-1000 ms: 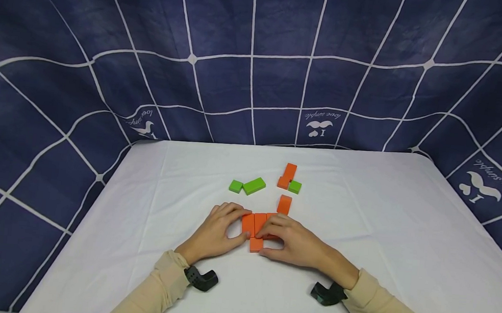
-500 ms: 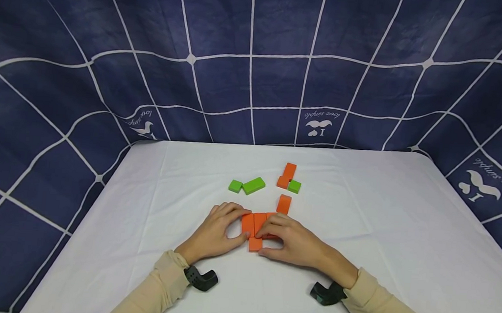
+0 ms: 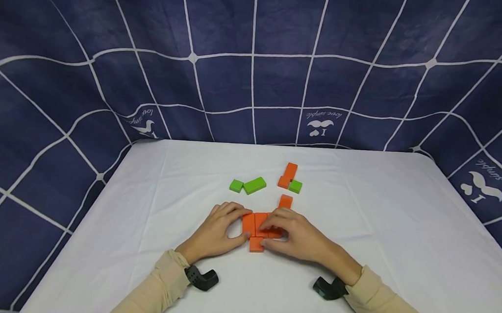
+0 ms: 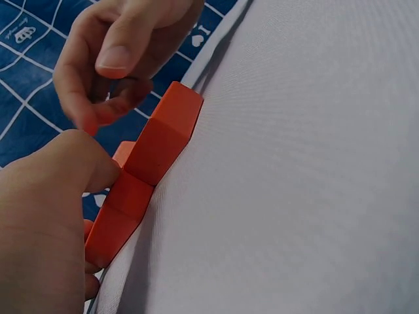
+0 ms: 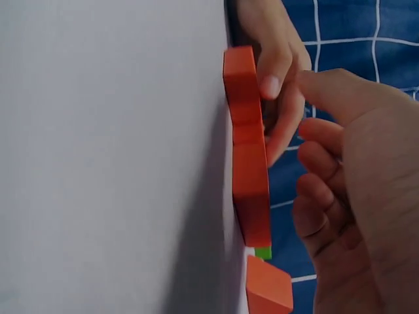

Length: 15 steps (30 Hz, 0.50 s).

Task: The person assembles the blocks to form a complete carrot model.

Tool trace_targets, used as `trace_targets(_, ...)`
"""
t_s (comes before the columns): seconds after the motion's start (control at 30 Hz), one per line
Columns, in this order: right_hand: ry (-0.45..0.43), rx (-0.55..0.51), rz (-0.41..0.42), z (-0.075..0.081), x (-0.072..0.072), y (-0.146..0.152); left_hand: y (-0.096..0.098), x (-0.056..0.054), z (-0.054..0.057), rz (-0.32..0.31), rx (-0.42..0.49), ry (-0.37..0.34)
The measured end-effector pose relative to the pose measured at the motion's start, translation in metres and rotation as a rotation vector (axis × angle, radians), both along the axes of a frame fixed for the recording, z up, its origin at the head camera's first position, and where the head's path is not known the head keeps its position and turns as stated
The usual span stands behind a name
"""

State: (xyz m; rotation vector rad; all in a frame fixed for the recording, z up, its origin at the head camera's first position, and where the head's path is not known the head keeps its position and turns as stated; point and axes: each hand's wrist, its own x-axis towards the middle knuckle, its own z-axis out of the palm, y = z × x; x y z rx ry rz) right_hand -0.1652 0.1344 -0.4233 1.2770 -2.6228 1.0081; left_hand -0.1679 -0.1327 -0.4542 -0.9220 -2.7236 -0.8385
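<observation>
In the head view, orange blocks lie edge to edge in a row on the white cloth. My left hand (image 3: 216, 232) pinches the leftmost orange block (image 3: 248, 223), thumb at its near edge and forefinger at its far edge. A middle orange block (image 3: 260, 221) adjoins it, then an orange block (image 3: 275, 233) partly hidden under my right hand (image 3: 300, 236). A smaller orange block (image 3: 256, 245) sits against the row's near side. In the right wrist view, my right hand (image 5: 366, 183) hovers off the orange blocks (image 5: 250, 190), fingers loosely bent, holding nothing.
Just beyond the row lies another orange block (image 3: 286, 201). Farther back are a small green block (image 3: 236, 186) touching a longer green block (image 3: 255, 185). To their right, a long orange block (image 3: 290, 170) and a small one (image 3: 283, 182) adjoin a green block (image 3: 295, 186).
My right hand has risen slightly off the orange blocks, its thumb shifting over the small one and uncovering more of the row's right end. The left hand keeps its place.
</observation>
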Motion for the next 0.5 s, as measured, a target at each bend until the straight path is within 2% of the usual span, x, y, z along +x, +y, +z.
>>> trace_targets(0.33,0.020,-0.059,-0.086,0.012,-0.016,0.010,0.002,0.000,0.000,0.012,-0.014,-0.005)
trace_targets(0.5,0.045,-0.091,-0.152,0.016,-0.032,0.015,0.001,0.001,0.000,0.019,-0.011,0.003)
